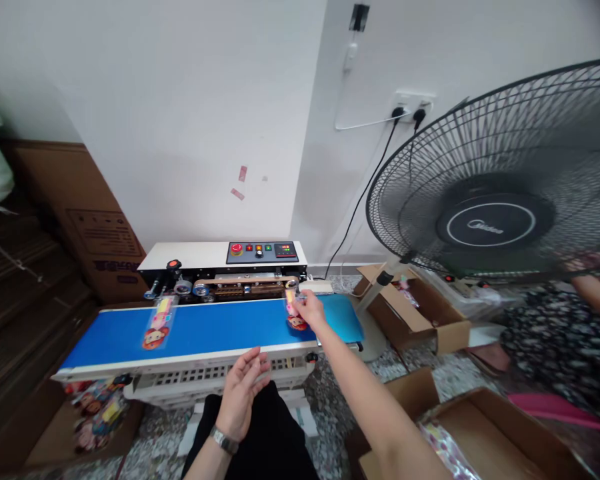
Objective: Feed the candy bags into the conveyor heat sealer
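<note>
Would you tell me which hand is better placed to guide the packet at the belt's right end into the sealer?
Right, probably. The right hand holds that packet beside the sealer, while the left hand hovers open in front of the belt, touching nothing.

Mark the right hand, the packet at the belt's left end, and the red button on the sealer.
right hand (311, 308): head view, back of the hand.
left packet (156, 328): head view, middle of the packet.
red button (237, 249): head view, its cap.
</note>
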Demonstrator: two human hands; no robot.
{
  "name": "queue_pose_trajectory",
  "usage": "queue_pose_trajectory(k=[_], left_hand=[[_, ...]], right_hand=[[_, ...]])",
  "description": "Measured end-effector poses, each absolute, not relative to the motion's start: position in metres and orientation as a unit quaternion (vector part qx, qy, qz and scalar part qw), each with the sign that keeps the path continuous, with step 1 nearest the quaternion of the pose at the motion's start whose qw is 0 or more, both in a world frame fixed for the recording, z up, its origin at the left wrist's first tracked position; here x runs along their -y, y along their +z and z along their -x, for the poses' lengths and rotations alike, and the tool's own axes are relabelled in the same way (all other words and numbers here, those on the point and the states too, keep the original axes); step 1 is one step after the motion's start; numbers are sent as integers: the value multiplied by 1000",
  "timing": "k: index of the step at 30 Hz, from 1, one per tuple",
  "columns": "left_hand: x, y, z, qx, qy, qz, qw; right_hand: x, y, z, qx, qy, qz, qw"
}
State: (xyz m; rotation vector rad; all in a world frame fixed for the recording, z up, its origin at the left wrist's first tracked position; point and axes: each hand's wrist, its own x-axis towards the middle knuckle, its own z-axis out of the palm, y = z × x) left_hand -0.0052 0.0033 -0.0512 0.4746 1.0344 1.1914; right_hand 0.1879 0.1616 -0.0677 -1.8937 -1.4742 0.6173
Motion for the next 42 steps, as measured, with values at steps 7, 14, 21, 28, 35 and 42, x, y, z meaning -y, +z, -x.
queue_pose_trajectory(k=[7, 14, 21, 28, 35, 42], left_hand=[[9, -40, -12, -440, 477, -256, 717], [37, -44, -57, -419, 347, -296, 785], [55, -59, -79, -410, 277, -322, 807], [56, -64, -82, -413, 266, -329, 806], [61, -62, -80, -422, 262, -344, 797], [60, -63, -78, -417, 262, -347, 798]], right_hand=[[-79, -27, -227, 677, 227, 627, 310], [94, 6, -415, 503, 110, 817, 260], [248, -44, -461, 386, 213, 896, 51], [253, -107, -429, 324, 188, 927, -15], [233, -128, -424, 279, 158, 945, -67], [231, -129, -430, 291, 174, 939, -54]])
